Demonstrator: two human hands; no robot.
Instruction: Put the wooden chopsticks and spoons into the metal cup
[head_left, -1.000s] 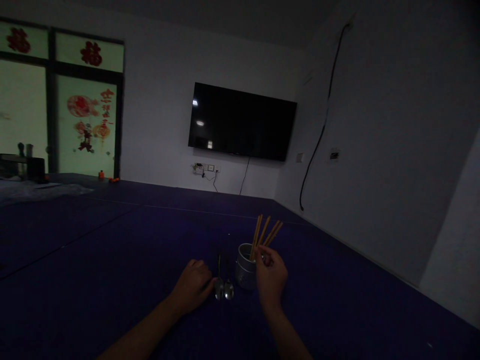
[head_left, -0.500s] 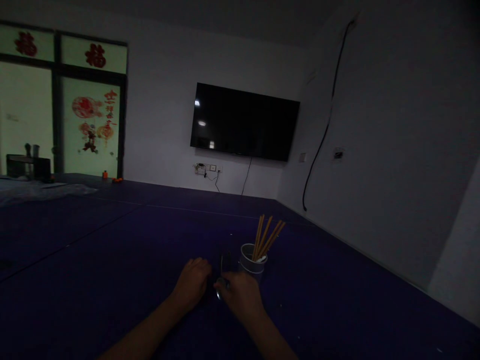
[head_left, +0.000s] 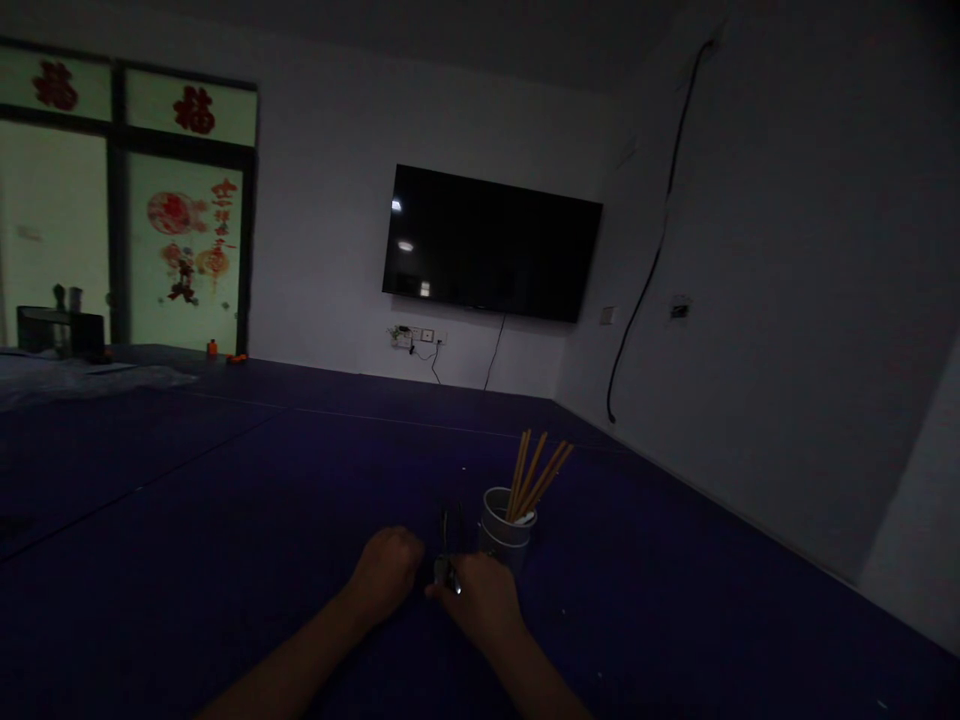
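Observation:
A round metal cup (head_left: 504,528) stands on the dark blue surface (head_left: 225,520) and holds several wooden chopsticks (head_left: 534,474) that lean to the right. Just left of the cup lie metal spoons (head_left: 447,572), partly covered. My right hand (head_left: 480,597) rests on the spoons with fingers curled over them, close beside the cup. My left hand (head_left: 388,568) lies fisted on the surface, just left of the spoons. The room is dim, so finger detail is hard to read.
A black wall-mounted television (head_left: 491,245) hangs ahead, with sockets and a cable (head_left: 420,340) under it. A glass door with red paper decorations (head_left: 180,240) is at the left. Dark items (head_left: 56,325) and plastic sheeting lie far left. A white wall runs along the right.
My right hand left the chopsticks in the cup and came down to the left onto the spoons, closing over them. My left hand stayed put.

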